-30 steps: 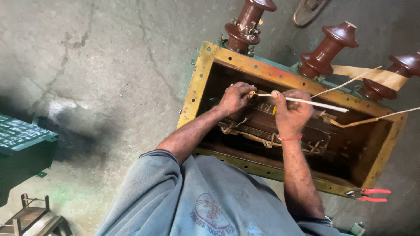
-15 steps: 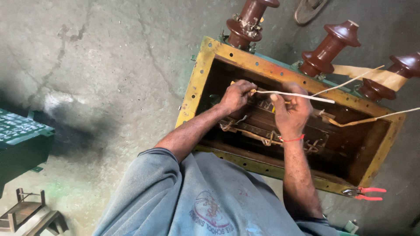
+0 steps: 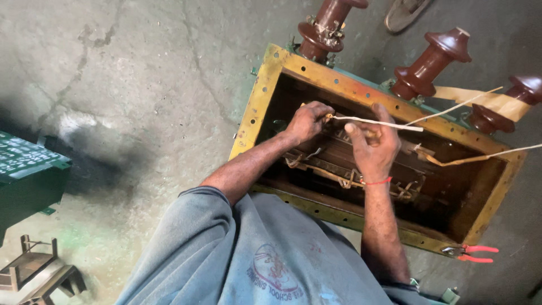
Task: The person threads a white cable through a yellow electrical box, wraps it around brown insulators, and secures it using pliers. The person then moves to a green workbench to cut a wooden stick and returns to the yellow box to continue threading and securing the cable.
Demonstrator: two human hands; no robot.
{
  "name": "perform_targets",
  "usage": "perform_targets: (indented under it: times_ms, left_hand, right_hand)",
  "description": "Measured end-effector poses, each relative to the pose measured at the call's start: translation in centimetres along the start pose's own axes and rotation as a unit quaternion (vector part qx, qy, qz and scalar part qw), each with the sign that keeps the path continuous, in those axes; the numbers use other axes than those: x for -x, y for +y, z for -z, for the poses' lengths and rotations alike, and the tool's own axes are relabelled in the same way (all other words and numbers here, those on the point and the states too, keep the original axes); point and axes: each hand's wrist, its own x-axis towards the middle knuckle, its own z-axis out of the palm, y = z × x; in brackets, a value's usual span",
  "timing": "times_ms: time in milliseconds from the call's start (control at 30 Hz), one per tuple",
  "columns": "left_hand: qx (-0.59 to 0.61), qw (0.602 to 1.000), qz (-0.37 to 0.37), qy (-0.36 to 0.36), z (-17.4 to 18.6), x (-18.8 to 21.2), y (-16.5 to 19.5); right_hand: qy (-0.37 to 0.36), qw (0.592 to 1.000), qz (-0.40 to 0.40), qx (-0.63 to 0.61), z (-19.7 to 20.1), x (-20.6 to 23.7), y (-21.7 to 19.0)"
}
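Both hands are working inside the open yellow-rimmed tank (image 3: 261, 101) at upper right of the frame: the left hand (image 3: 307, 121) is pinching one end of a pale strip (image 3: 377, 122), the right hand (image 3: 372, 148) is gripping its middle. Red-handled pliers (image 3: 471, 253) are lying on the rim at lower right.

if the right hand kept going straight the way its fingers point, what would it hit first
Probably the far yellow rim of the open box, just beyond the pale strip that the right hand holds; depth is hard to judge from above.

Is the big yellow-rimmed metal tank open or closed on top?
Open: the tank has no lid, and both hands, left and right, reach inside.
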Motion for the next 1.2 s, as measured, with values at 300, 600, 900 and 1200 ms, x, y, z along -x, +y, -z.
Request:
perform_targets:
  times_ms: [300,600,900,1200]
  left_hand:
    - [0.039,0.998,-0.024,-0.044,-0.6,0.0,0.5]
    - [0.114,0.984,0.035,-0.132,0.4,-1.2,-0.1]
    - [0.171,0.967,0.101,-0.162,-0.1,-1.5,-0.1]
    - [0.143,0.978,0.058,-0.138,0.9,-1.2,0.8]
  right_hand:
    - [-0.104,0.989,0.021,0.102,-1.5,-1.0,0.9]
    - [-0.093,0.994,-0.052,-0.011,-0.8,-0.3,4.7]
    - [-0.017,0.958,-0.171,-0.231,0.1,0.5,6.3]
    - [0.028,0.985,-0.102,-0.138,-1.5,-0.1,4.4]
